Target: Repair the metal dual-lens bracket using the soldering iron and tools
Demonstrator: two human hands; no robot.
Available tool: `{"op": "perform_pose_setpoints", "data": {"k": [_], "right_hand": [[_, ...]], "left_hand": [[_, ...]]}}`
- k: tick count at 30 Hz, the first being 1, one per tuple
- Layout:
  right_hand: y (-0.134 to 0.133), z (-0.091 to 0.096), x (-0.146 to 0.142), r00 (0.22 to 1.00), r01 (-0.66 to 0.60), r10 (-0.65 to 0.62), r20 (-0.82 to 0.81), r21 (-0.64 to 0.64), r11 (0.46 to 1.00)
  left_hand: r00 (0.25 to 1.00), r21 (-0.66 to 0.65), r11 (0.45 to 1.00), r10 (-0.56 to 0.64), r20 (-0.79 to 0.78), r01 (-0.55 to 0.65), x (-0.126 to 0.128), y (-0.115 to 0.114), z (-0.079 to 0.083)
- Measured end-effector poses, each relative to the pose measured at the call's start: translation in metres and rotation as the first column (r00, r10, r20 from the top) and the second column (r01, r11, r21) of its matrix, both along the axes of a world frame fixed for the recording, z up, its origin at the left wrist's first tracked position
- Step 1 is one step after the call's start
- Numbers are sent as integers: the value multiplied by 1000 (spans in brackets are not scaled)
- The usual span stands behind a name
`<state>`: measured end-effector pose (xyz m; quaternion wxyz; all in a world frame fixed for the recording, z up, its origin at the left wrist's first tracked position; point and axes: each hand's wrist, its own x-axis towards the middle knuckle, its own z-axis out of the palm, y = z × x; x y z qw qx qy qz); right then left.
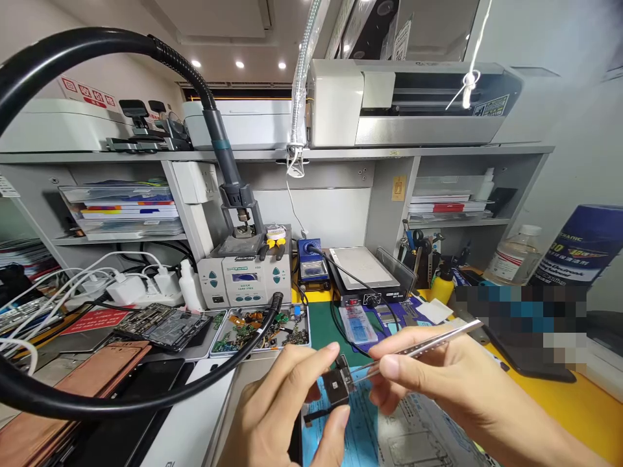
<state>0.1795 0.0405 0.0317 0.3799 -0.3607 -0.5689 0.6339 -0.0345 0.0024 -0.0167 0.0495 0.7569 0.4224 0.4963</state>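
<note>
Between the thumb and fingers of my left hand is a small black phone camera module. It has a square body with a tiny white code mark and a short dark flex tail. My right hand pinches a pair of metal tweezers, slanting down to the left. The tweezer tips are at the module's right edge; whether they grip it or only touch it I cannot tell. Beneath both hands lie a blue printed sheet and a work mat with printed outlines.
A black hot-air hose loops across the left side to its station. A tray of small circuit parts stands behind my left hand. Phones and copper-coloured panels are stacked left. A heating plate and bottles stand behind on the right.
</note>
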Motion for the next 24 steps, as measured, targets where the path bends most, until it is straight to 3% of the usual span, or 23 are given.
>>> {"op": "perform_pose_setpoints", "data": {"k": [5,12,24], "right_hand": [[-1,1,0,999,2,-4,48,44,999],[-4,3,4,984,-33,-3,177,198,980],[-5,2,3,975,-42,-13,220,244,969]], "left_hand": [[998,85,995,55,-40,-51,2,-1,-3],[998,85,996,39,-54,-35,1,-1,-1],[995,72,997,17,-98,-10,-3,-2,0]]}}
